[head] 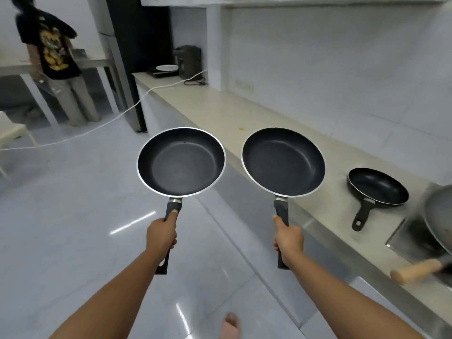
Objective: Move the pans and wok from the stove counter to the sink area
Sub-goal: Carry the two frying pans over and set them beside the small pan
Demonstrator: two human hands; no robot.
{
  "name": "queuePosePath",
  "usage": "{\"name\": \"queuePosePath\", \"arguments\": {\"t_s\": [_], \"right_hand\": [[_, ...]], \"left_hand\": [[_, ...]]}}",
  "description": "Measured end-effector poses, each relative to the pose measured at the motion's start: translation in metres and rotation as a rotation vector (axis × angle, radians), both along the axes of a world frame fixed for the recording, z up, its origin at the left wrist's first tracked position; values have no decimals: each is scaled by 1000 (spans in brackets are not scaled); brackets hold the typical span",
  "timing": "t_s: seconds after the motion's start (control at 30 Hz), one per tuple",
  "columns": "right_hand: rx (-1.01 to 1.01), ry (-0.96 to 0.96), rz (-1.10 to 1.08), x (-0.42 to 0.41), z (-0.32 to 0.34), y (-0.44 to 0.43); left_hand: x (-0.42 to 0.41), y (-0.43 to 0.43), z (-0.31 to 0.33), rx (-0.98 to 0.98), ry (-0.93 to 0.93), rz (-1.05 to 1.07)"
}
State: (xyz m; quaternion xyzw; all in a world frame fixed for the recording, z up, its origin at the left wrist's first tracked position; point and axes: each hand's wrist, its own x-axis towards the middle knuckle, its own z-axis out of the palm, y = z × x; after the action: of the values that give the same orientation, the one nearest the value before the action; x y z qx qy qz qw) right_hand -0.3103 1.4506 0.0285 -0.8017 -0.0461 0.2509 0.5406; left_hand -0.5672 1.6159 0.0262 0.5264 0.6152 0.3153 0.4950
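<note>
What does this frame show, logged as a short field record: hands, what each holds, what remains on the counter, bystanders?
left hand: grip shut on the handle of the left pan, held level over the floor
right hand: grip shut on the handle of the right pan, held level by the counter edge
counter: small pan and wok, wooden handle, at the frame's right edge
pan contents: all look empty
bystander: stands far left, back turned
</note>
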Motion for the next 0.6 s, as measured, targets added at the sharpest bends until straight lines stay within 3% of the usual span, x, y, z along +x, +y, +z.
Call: {"name": "queuePosePath", "arguments": {"t_s": [0.6], "right_hand": [[-65, 46, -296, 128, -11, 109]], "left_hand": [[208, 191, 2, -9, 28, -387]]}}
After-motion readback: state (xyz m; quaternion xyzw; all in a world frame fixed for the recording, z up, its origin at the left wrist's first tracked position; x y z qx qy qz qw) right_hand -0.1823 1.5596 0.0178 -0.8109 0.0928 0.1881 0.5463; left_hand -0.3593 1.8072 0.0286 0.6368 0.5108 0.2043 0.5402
